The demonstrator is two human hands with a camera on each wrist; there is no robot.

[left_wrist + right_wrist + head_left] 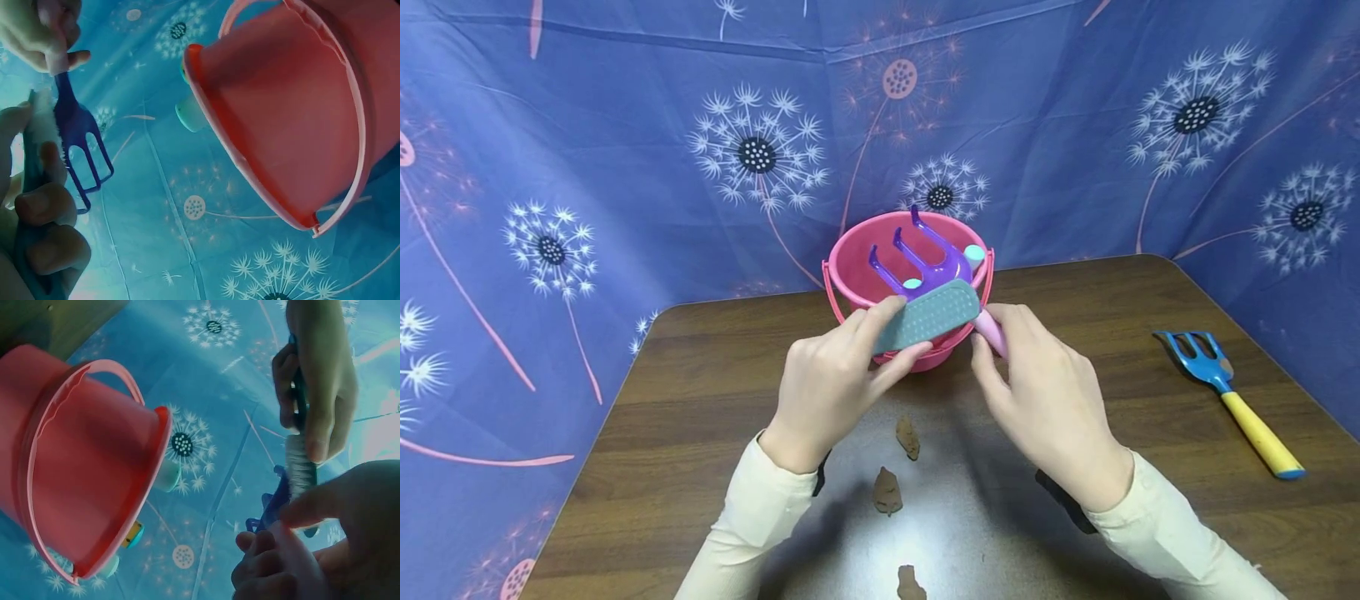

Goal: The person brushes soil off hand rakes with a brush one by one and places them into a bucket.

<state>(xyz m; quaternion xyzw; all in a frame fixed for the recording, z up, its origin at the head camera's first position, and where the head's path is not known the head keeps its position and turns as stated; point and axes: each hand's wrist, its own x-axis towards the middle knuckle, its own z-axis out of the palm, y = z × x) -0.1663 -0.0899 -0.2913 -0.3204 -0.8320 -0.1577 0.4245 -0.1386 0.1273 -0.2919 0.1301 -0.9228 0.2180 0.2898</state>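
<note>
My left hand [827,383] grips a teal brush [936,317], its back turned up toward the head camera. White bristles [44,115] show in the left wrist view, right against a purple toy hand fork [951,267]. The fork's pink handle [991,333] is held in my right hand [1052,400], with the three tines pointing away from me. Both tools are held up in front of a pink bucket [850,262], overlapping its opening in the head view. In the right wrist view the brush's bristle end lies by the fork's neck.
Handle ends, one a teal tip [974,255], stick out of the bucket. A blue fork with a yellow handle [1258,429] lies on the wooden table [700,400] at right. Several brown clumps [887,492] lie in front of the bucket. Behind hangs a blue dandelion-print cloth [647,125].
</note>
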